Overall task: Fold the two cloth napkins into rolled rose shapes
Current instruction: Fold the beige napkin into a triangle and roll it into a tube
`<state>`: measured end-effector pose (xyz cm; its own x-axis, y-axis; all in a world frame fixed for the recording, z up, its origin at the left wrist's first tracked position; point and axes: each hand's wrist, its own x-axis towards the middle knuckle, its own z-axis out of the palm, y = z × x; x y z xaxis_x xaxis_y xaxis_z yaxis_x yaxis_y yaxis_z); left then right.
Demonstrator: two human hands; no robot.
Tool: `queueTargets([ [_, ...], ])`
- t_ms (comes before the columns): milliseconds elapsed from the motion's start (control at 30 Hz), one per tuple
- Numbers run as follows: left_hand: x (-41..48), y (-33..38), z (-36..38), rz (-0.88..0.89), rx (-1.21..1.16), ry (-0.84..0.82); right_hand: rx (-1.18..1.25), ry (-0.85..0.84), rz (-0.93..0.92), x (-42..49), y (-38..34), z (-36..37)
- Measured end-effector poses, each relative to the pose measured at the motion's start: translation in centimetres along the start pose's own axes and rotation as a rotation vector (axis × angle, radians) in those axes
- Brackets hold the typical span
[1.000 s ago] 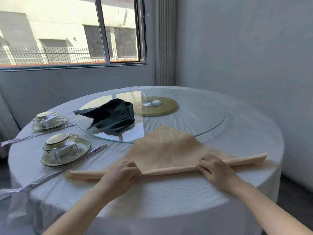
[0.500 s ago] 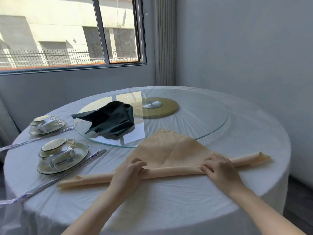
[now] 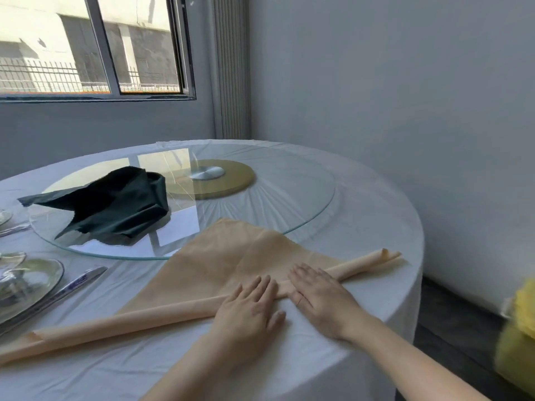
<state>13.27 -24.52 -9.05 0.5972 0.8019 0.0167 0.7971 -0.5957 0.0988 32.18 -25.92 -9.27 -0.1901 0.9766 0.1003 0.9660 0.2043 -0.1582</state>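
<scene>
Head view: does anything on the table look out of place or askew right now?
The dark green napkin lies crumpled on the glass turntable, not yet rolled. The beige napkin has its tip at the turntable's rim; over or under, I cannot tell. Nothing spilled.

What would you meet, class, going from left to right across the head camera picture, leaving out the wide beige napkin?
The dark napkin → the left hand → the right hand → the blurred yellow object at the right edge.
</scene>
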Motion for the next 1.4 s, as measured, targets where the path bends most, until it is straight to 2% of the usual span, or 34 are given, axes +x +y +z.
queueTargets([
  [233,-0.1,0.1,0.0,0.003,-0.02,0.052,-0.029,-0.087,0.091,-0.5,3.7,-1.1],
  [767,-1.5,-0.6,0.0,-0.032,-0.037,0.038,-0.064,-0.231,0.263,-1.3,11.0,-2.9],
  [967,-2.3,-0.8,-0.2,-0.07,-0.033,0.021,-0.056,-0.228,0.386,-2.1,13.5,-4.1],
  [1200,-3.1,-0.5,-0.5,-0.13,0.005,0.035,-0.012,-0.188,0.478,-2.2,12.6,-4.9],
  [1300,-2.9,-0.4,-0.5,-0.125,-0.013,0.022,-0.053,-0.055,0.401,-1.9,9.3,-4.5],
  [1400,-2.8,-0.8,-0.4,-0.127,-0.014,0.007,-0.114,-0.027,0.133,-1.3,2.7,-3.1],
])
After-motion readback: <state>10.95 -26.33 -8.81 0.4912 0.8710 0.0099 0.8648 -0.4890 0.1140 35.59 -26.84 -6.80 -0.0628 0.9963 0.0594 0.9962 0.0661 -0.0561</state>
